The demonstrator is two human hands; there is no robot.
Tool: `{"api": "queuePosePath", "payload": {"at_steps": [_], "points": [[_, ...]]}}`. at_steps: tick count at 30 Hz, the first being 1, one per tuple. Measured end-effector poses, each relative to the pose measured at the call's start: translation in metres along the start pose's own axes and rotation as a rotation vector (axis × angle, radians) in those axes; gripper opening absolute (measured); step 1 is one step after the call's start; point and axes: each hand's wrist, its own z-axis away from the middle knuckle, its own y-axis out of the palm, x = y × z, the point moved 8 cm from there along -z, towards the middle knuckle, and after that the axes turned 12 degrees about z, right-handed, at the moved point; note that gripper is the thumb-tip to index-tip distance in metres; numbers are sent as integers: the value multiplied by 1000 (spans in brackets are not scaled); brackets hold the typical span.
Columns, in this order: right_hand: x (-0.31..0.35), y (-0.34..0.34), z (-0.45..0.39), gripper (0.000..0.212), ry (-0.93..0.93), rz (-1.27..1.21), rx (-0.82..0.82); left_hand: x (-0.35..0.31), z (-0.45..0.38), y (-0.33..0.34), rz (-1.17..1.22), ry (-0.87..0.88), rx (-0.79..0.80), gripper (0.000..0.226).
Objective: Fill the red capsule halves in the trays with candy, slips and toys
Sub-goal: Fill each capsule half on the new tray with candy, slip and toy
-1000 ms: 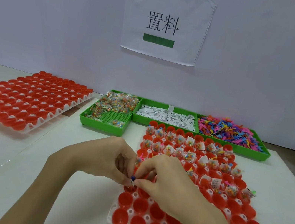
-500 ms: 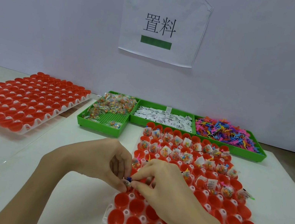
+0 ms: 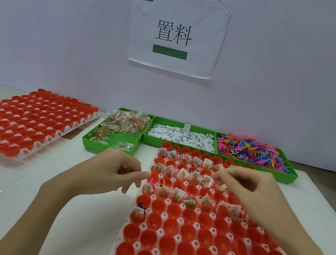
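A white tray (image 3: 114, 252) of red capsule halves (image 3: 186, 249) lies in front of me. Its far rows hold candy bags, slips and toys; the near rows are bare. One left-edge capsule holds a candy bag (image 3: 138, 215), and a blue toy (image 3: 142, 204) pokes up just beyond it. My left hand (image 3: 114, 173) hovers at the tray's left edge, fingers loosely curled and holding nothing. My right hand (image 3: 248, 191) hovers over the filled rows, fingers curled, nothing visible in them. Behind the tray, green bins hold candy bags (image 3: 127, 120), paper slips (image 3: 181, 138) and coloured toys (image 3: 249, 151).
A second tray (image 3: 50, 143) full of unfilled red capsule halves lies on the table at the far left. A paper sign (image 3: 176, 33) hangs on the wall behind the bins. The table's right edge runs close beside the near tray.
My hands, which pinched a small item together at the tray's left edge, have come apart. The right hand moved right and away over the filled rows; a candy bag now sits in a left-edge capsule.
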Motion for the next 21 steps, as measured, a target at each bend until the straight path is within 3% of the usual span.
{"api": "queuePosePath", "payload": {"at_steps": [8, 12, 15, 18, 21], "points": [[-50, -27, 1, 21, 157, -299, -190, 16, -10, -9, -169, 24, -316, 42], [-52, -31, 2, 21, 153, -358, -222, 20, -11, -17, -195, 83, -603, 22], [-54, -32, 4, 21, 155, -400, -230, 37, -20, -30, -243, 4, -721, 10], [-54, -33, 5, 21, 152, -412, -232, 54, -40, -48, -321, -91, -731, 19], [-55, -34, 6, 21, 153, -406, -234, 66, -69, -60, -380, -180, -522, 26]]}}
